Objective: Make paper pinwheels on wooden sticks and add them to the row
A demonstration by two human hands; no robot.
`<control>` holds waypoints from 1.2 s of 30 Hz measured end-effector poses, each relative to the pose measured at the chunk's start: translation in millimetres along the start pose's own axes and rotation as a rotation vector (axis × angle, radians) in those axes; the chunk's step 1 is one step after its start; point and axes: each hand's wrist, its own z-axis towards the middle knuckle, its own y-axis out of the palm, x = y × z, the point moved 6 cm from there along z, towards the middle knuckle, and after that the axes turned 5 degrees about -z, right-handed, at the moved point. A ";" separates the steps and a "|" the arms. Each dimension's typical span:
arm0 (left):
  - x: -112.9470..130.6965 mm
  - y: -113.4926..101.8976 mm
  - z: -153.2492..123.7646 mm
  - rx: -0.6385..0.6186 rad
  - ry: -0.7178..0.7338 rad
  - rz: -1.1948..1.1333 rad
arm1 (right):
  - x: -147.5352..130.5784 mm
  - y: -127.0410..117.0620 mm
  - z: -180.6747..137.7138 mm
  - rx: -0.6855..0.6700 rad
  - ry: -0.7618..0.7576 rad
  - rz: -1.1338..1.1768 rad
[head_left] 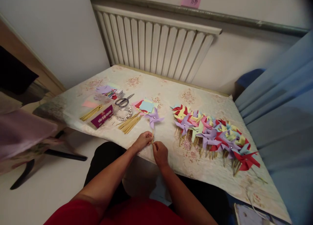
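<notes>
We pinch the purple pinwheel's (154,118) stick with both hands' fingers (149,139), left hand (143,141), right hand (160,153); finished pile (212,135) lies right, over the bench (171,97).

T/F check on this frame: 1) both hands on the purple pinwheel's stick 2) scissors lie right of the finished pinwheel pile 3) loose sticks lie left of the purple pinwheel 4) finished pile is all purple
1) True: left hand and right hand pinch the purple pinwheel stick.
2) False: the scissors lie left of the pinwheel pile.
3) True: the loose sticks lie just left.
4) False: it mixes red, yellow, purple, blue and green.
</notes>
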 end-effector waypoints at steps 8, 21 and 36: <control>-0.1 0.6 0.9 -0.022 0.008 -0.003 | 1.8 1.3 0.3 -0.013 0.027 0.047; 1.1 2.4 -1.3 -0.058 0.043 0.020 | -2.4 -1.6 2.6 -0.067 0.102 0.009; 3.8 2.6 -1.4 -0.076 0.035 -0.046 | -1.6 2.3 3.7 -0.071 0.113 -0.077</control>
